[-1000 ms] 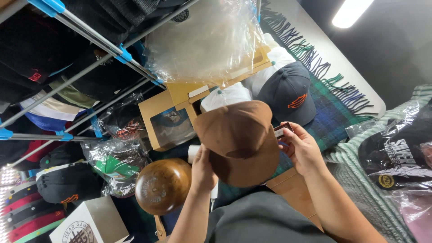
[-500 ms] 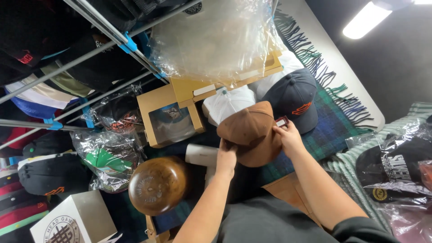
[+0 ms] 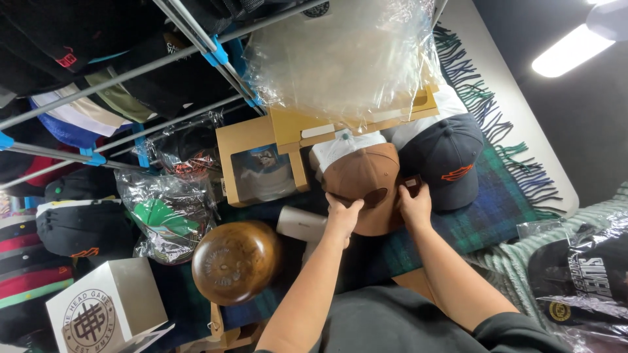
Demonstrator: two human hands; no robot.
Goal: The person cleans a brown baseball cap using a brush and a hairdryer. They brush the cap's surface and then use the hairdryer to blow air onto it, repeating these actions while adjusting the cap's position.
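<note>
A brown cap (image 3: 364, 184) lies low over the blue-green plaid cloth (image 3: 492, 209), and both my hands grip it. My left hand (image 3: 343, 215) holds its near edge on the left. My right hand (image 3: 415, 204) holds its right side, by a small dark tab. A white cap (image 3: 343, 144) sits just beyond the brown one. A navy cap (image 3: 446, 157) with an orange emblem rests to its right.
A round wooden cap form (image 3: 234, 261) and a small white cylinder-shaped device (image 3: 301, 224) lie to the left. Cardboard boxes (image 3: 254, 163), crumpled clear plastic (image 3: 340, 55), bagged caps (image 3: 163, 219), a white printed box (image 3: 108, 307) and a rack of caps (image 3: 78, 98) surround them.
The brown cap has moved away from me and down toward the cloth, beside the white and navy caps. Both hands stayed on it and reached farther out.
</note>
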